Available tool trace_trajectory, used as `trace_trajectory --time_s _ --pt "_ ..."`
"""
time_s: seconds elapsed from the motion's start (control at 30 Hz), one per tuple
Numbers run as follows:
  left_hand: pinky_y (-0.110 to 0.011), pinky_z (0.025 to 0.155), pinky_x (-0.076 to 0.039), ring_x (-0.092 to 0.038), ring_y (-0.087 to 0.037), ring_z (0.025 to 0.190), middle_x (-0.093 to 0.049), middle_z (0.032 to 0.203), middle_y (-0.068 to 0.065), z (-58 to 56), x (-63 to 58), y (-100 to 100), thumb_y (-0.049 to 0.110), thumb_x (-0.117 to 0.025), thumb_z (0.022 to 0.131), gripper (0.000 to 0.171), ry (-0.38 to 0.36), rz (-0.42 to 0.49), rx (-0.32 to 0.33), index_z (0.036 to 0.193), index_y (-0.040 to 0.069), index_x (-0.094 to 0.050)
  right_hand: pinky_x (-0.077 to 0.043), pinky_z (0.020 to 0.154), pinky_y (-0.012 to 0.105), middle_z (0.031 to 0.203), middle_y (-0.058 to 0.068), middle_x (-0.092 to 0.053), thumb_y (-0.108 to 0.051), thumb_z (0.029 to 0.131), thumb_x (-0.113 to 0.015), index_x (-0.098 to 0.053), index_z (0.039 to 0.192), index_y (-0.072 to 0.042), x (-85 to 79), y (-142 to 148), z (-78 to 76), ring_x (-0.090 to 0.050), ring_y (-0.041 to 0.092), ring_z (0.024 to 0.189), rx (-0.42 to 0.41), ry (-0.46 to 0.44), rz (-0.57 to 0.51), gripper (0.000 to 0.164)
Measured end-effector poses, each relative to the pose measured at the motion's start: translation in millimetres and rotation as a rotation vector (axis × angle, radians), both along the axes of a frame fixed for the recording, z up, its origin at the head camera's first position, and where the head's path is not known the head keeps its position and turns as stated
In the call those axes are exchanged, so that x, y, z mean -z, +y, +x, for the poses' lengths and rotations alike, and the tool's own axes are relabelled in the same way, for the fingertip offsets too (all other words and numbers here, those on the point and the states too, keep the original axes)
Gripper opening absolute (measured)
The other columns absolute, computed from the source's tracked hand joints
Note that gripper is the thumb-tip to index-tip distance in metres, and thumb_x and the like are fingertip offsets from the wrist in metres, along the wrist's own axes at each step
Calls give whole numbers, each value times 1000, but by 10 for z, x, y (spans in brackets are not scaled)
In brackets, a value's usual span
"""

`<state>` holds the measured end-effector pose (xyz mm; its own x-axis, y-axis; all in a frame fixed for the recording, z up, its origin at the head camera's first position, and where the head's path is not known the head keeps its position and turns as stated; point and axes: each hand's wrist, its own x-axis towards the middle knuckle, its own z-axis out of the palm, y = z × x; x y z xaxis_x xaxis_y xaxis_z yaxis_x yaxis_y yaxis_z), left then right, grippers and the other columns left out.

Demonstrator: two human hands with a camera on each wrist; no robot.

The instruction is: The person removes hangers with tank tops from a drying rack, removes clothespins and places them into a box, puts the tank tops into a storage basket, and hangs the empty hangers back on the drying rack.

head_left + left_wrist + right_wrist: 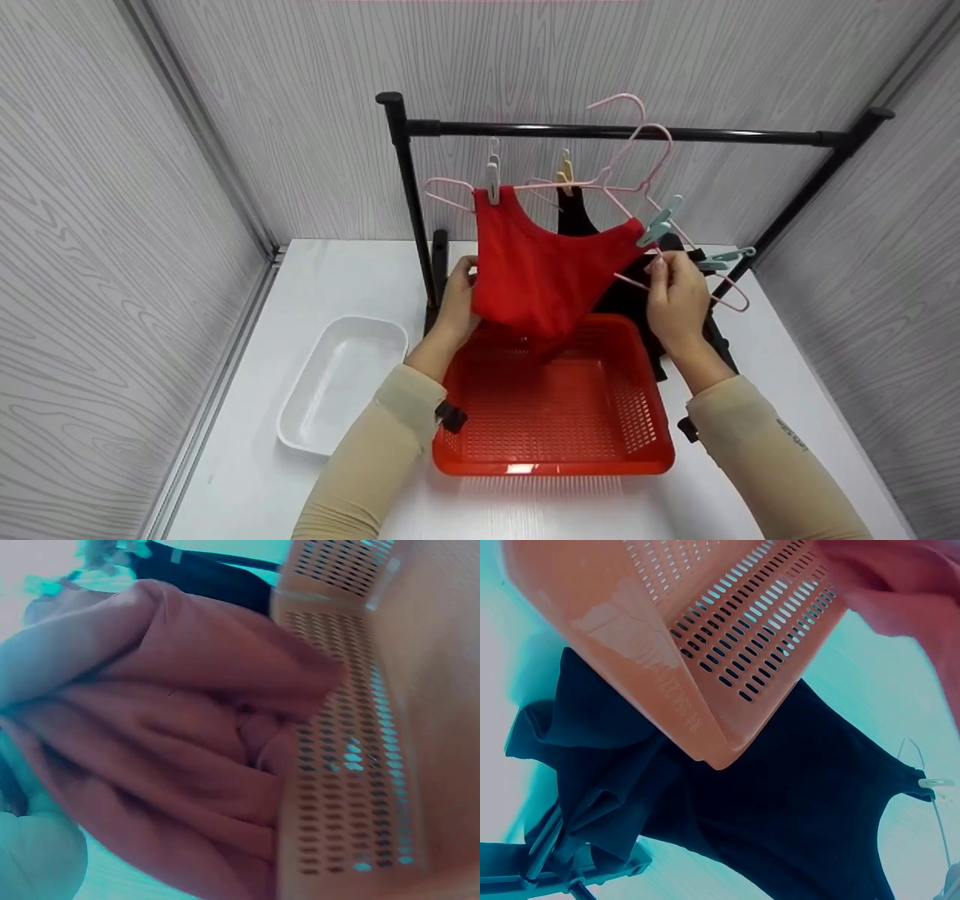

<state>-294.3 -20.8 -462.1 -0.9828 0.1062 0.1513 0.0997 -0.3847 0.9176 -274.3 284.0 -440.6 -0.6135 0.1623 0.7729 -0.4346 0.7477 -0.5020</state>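
One pink hanger (pixel 631 281) right of centre, pinched by the right hand (pixel 681 300); left hand (pixel 456 300)'s at the red top (pixel 532 262) mid-frame, can't tell if gripping.

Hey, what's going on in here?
A person has a red top clipped to a pink hanger over a red basket. The left hand touches the top's side; the right hand pinches the hanger's end. Behind it hangs a black top. A white tray sits beside the basket.
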Motion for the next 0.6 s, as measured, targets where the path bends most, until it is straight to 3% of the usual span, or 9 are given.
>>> trace_trajectory --time_s 0.03,0.13,0.27,0.4,0.6 --pt "-24 66 -48 -56 -13 77 -58 87 -5 -5 53 -5 -9 -47 96 16 -13 -45 16 106 3 -49 -39 70 48 81 18 -64 -15 99 -53 -63 87 1 5 1 2 -57 36 74 -2 1 7 23" --pt "-26 76 -49 -59 -17 88 -63 99 -12 -12 196 -37 -13 -52 87 32 32 -330 28 118 -4 -52 -39 70 50 80 18 -64 -16 99 -53 -63 87 1 23 8 9 -57 37 74 -5 8 25 22" --pt "-37 99 -47 -59 -28 114 -62 125 -21 0 322 -67 2 -56 91 45 154 -773 24 134 -6 -52 -39 71 51 81 18 -64 -16 99 -53 -63 87 0 42 20 14 -56 39 75 0 8 27 22" --pt "-45 98 -47 -62 -32 111 -65 121 -20 29 412 -51 15 -54 97 33 186 -947 52 122 -4 -61 -39 71 50 82 18 -64 -16 99 -53 -63 87 0 56 26 10 -57 39 76 7 -2 20 22" --pt "-41 99 -47 -61 -28 111 -65 121 -17 33 516 -29 6 -56 93 29 197 -1039 44 121 -2 -62 -38 69 51 80 18 -62 -16 99 -53 -63 87 -1 78 32 9 -55 38 73 15 4 32 22"
